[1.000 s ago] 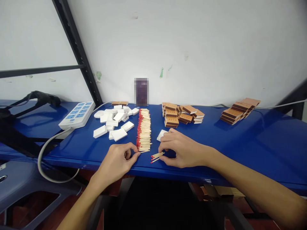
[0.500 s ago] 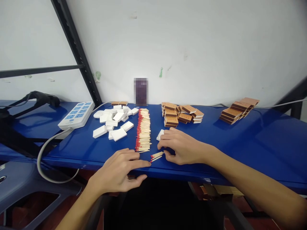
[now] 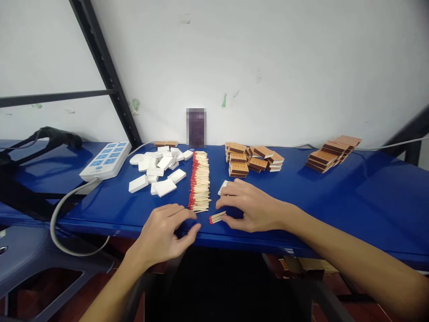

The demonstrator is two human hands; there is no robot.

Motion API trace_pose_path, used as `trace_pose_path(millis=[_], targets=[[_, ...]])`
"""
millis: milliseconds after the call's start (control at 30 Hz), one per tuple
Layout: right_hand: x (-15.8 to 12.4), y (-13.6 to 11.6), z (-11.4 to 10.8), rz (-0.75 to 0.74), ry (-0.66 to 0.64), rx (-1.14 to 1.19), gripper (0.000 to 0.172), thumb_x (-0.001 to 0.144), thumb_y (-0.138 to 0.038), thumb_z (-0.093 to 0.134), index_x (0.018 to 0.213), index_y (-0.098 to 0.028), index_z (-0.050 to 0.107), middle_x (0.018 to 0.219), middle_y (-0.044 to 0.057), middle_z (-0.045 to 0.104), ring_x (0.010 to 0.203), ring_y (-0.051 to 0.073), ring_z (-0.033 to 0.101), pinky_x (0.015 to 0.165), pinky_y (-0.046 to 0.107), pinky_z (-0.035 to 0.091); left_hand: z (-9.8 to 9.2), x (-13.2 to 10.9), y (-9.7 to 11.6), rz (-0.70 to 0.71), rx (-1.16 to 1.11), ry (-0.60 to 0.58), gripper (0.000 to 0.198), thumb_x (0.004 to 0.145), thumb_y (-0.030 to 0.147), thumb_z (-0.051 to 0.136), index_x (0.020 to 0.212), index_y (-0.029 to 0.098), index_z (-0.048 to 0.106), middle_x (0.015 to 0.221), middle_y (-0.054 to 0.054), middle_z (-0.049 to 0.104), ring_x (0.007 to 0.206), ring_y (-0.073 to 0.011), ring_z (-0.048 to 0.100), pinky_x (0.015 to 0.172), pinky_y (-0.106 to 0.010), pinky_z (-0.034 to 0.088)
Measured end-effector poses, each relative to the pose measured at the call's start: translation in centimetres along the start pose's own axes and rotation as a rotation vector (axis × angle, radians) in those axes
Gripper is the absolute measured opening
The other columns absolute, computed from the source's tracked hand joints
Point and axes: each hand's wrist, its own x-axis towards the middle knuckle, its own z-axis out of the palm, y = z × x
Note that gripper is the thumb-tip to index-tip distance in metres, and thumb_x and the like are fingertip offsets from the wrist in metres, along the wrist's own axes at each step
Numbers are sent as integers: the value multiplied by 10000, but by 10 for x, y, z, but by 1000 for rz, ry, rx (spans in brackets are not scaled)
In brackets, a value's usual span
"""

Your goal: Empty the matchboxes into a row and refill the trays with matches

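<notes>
Your left hand (image 3: 167, 235) has thumb and forefinger parted, nothing visibly between them, just beside the front-edge end of the match row (image 3: 201, 183). Your right hand (image 3: 251, 205) has its thumb at the plain ends of a small bunch of matches (image 3: 217, 218) near the bench's (image 3: 335, 197) front edge, apparently keeping them level; whether the fingers pinch them, you cannot tell. Its other fingers mostly hide a white piece (image 3: 223, 187). The row's heads face the bench's left end, presumably for uniform pickup. Toward the back edge, the brown matchboxes' (image 3: 238, 169) print is illegible; a dark item (image 3: 196, 128) is pixelated.
</notes>
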Motion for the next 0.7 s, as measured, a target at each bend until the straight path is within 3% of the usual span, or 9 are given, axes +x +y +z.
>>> trace_pose_path(millis=[100,267,433,700], targets=[[2,-2,3,-6,18,20,171,923,-309,589,942,-166,681,867,52,636,789,173,524,782,340,349,3,2,-2,-103,32,49,174,951,219,546,865,160,686,656,10,608,578,-109,534,600,-242,412],[3,-3,5,-9,8,83,162,934,-299,598,902,-173,693,822,27,633,778,153,535,778,332,329,4,3,-4,-273,19,-12,135,921,266,597,881,196,705,551,62,469,489,-91,436,515,-229,332],[4,-3,6,-15,-10,94,191,945,-292,589,856,-189,724,762,13,632,753,150,519,777,336,313,3,4,-5,-321,-27,-79,136,917,277,613,975,225,724,561,71,469,498,-86,421,529,-221,328],[2,0,3,6,-4,64,179,919,-277,626,791,-193,719,726,-2,640,747,146,506,773,334,299,-1,6,-5,-380,-51,-167,156,923,296,597,961,238,737,570,63,496,517,-94,440,540,-225,328]])
